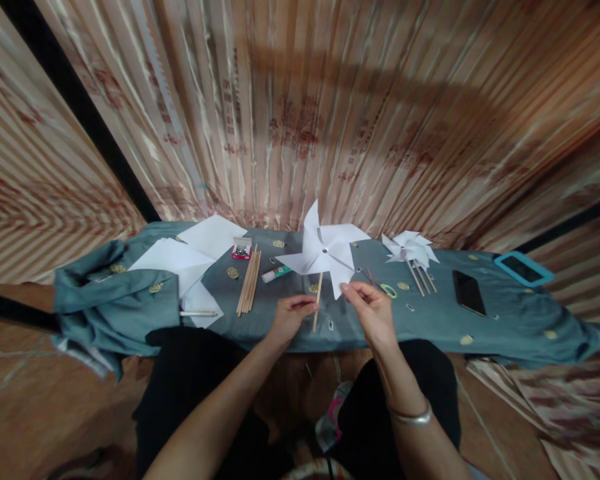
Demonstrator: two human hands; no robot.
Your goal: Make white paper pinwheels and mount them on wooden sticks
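Note:
A white paper pinwheel (pixel 313 250) with a metal pin at its centre stands upright over the middle of the cloth-covered table. My left hand (pixel 291 316) is closed around its thin wooden stick (pixel 319 291), below the blades. The thumb and finger of my right hand (pixel 373 310) pinch the tip of the lowest blade. Just behind the right hand lie scissors with green handles (pixel 389 291). A glue stick (pixel 276 273) lies behind the left hand, partly under the left blade. Farther left are a bundle of wooden sticks (pixel 250 280) and a small red box of pins (pixel 241 249).
Several finished pinwheels (pixel 411 251) lie together on the right. Past them are a black phone (pixel 469 293) and a blue-framed device (pixel 523 268). White paper sheets (pixel 173 261) and a pencil-like rod (pixel 199 313) lie left on the grey-green tablecloth (pixel 425 327). A patterned curtain (pixel 300 120) hangs behind.

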